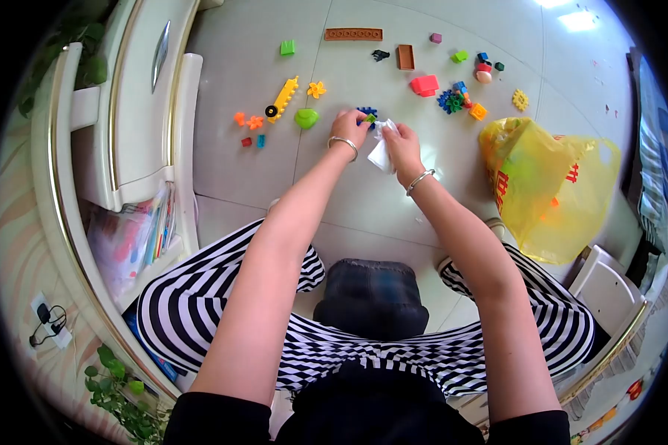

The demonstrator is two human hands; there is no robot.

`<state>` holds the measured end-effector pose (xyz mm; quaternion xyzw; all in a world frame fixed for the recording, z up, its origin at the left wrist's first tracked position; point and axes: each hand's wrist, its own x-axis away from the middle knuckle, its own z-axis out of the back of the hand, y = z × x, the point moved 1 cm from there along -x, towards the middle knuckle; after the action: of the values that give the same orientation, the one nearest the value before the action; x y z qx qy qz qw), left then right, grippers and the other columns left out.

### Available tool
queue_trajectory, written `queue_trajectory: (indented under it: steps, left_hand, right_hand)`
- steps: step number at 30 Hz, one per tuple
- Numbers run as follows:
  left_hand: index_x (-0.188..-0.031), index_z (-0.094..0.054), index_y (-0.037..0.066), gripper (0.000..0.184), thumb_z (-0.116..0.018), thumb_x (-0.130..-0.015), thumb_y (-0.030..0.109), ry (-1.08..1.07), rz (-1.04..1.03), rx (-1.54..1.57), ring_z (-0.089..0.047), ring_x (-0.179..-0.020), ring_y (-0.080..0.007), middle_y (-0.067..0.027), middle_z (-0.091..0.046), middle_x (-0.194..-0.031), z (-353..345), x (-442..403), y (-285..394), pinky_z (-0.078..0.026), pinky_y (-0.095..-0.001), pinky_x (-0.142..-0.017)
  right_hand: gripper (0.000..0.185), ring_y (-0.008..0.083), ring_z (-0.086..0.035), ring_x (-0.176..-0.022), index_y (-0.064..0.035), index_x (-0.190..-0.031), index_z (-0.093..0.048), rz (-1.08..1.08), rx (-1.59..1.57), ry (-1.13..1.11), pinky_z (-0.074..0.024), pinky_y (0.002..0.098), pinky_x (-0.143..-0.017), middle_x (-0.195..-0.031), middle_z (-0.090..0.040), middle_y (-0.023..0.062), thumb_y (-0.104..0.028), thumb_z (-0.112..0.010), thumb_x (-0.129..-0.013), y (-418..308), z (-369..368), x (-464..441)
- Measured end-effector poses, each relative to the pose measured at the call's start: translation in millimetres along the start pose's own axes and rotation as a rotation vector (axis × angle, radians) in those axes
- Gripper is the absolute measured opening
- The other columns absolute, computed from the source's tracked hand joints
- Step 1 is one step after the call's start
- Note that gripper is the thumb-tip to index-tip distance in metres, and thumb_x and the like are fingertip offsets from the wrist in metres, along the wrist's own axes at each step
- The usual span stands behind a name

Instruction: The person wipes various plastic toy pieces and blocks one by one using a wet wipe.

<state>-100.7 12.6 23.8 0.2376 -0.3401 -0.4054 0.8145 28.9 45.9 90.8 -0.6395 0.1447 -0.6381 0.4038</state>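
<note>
My left hand (351, 129) is closed, pinching a small green toy piece (369, 119) between its fingertips. A blue toy piece (367, 110) shows just behind it; whether it is joined to the green one I cannot tell. Close by on the right, my right hand (404, 150) grips a crumpled white tissue (379, 156), whose top edge reaches the green piece. Left of my hands, a light green rounded toy (306, 119) lies on the tiled floor, with a yellow flower piece (316, 90) and a long yellow toy piece with a black wheel (283, 99) beyond it.
A yellow plastic bag (549, 193) holding toys stands on the right. Brown bricks (354, 34), a red block (424, 85) and several gear pieces (451, 101) are spread across the far floor. A dark stool (371, 297) sits between my legs; a white cabinet (137, 104) stands left.
</note>
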Motion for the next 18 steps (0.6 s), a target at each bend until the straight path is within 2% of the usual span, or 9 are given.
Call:
queue_trajectory:
  steps: [1, 3, 4, 5, 7, 10, 14, 17, 18]
  left_hand:
    - [-0.098, -0.063, 0.006, 0.022, -0.068, -0.079, 0.016, 0.007, -0.012, -0.002, -0.062, -0.085, -0.0226, -0.0084, -0.062, -0.087, 4, 4, 8, -0.050, -0.0336, -0.076]
    - [-0.094, -0.063, 0.003, 0.016, -0.066, -0.082, 0.013, -0.191, 0.263, 0.606, -0.063, -0.078, -0.0166, -0.0073, -0.062, -0.090, 15, 13, 27, -0.052, -0.0312, -0.069]
    - [-0.097, -0.061, 0.002, 0.016, -0.064, -0.085, 0.013, -0.219, 0.337, 0.765, -0.062, -0.073, -0.0121, -0.0044, -0.063, -0.087, 24, 21, 39, -0.052, -0.0285, -0.064]
    - [-0.097, -0.061, 0.002, 0.016, -0.064, -0.085, 0.013, -0.211, 0.315, 0.762, -0.062, -0.073, -0.0121, -0.0044, -0.063, -0.087, 35, 29, 51, -0.052, -0.0285, -0.064]
    - [-0.100, -0.057, 0.004, 0.017, -0.061, -0.087, 0.013, -0.324, 0.401, 1.148, -0.062, -0.077, -0.0143, -0.0042, -0.062, -0.089, 57, 46, 78, -0.053, -0.0294, -0.068]
    - [-0.101, -0.055, 0.005, 0.016, -0.060, -0.088, 0.013, -0.442, 0.364, 1.342, -0.061, -0.081, -0.0151, -0.0038, -0.060, -0.089, 96, 79, 123, -0.052, -0.0300, -0.073]
    - [-0.100, -0.054, 0.006, 0.013, -0.056, -0.090, 0.014, -0.558, 0.302, 1.411, -0.059, -0.087, -0.0147, -0.0044, -0.059, -0.091, 143, 134, 179, -0.050, -0.0303, -0.079]
    - [-0.106, -0.052, 0.006, 0.017, -0.055, -0.091, 0.014, -0.655, 0.200, 1.437, -0.057, -0.086, -0.0140, -0.0040, -0.058, -0.092, 174, 183, 208, -0.050, -0.0302, -0.080]
    - [-0.109, -0.051, 0.007, 0.019, -0.054, -0.091, 0.014, -0.679, 0.143, 1.425, -0.057, -0.086, -0.0138, -0.0040, -0.058, -0.092, 182, 199, 214, -0.050, -0.0304, -0.080]
  right_hand:
    - [0.023, 0.0153, -0.058, -0.066, 0.0018, -0.095, -0.059, 0.019, -0.007, -0.006, -0.0461, 0.0305, -0.060, -0.078, -0.062, 0.0082, -0.019, -0.057, -0.086, -3, 7, 7]
    - [0.023, 0.0152, -0.057, -0.065, 0.0017, -0.095, -0.059, 0.059, -0.022, -0.011, -0.0461, 0.0305, -0.060, -0.077, -0.062, 0.0081, -0.020, -0.057, -0.086, -10, 22, 18]
    - [0.023, 0.0150, -0.057, -0.065, 0.0015, -0.095, -0.059, 0.106, -0.010, -0.029, -0.0462, 0.0306, -0.060, -0.077, -0.062, 0.0078, -0.020, -0.057, -0.086, -15, 30, 23]
    - [0.024, 0.0148, -0.057, -0.065, 0.0014, -0.095, -0.059, 0.152, 0.002, -0.047, -0.0463, 0.0307, -0.060, -0.076, -0.062, 0.0076, -0.021, -0.057, -0.087, -19, 38, 28]
    - [0.023, 0.0143, -0.058, -0.065, 0.0009, -0.094, -0.059, 0.235, 0.040, -0.078, -0.0464, 0.0302, -0.060, -0.076, -0.062, 0.0072, -0.021, -0.057, -0.087, -43, 57, 48]
    - [0.023, 0.0127, -0.058, -0.066, -0.0005, -0.093, -0.059, 0.401, 0.164, -0.152, -0.0463, 0.0284, -0.059, -0.076, -0.062, 0.0064, -0.023, -0.058, -0.087, -88, 83, 93]
    - [0.024, 0.0114, -0.057, -0.066, 0.0005, -0.095, -0.058, 0.585, 0.230, -0.216, -0.0455, 0.0268, -0.058, -0.075, -0.062, 0.0063, -0.022, -0.058, -0.086, -152, 108, 179]
    - [0.023, 0.0108, -0.056, -0.066, 0.0004, -0.095, -0.058, 0.815, 0.357, -0.150, -0.0451, 0.0261, -0.059, -0.075, -0.062, 0.0065, -0.021, -0.059, -0.086, -171, 119, 224]
    - [0.023, 0.0108, -0.056, -0.066, 0.0004, -0.095, -0.058, 0.827, 0.351, -0.154, -0.0451, 0.0261, -0.059, -0.075, -0.062, 0.0065, -0.021, -0.059, -0.086, -171, 120, 233]
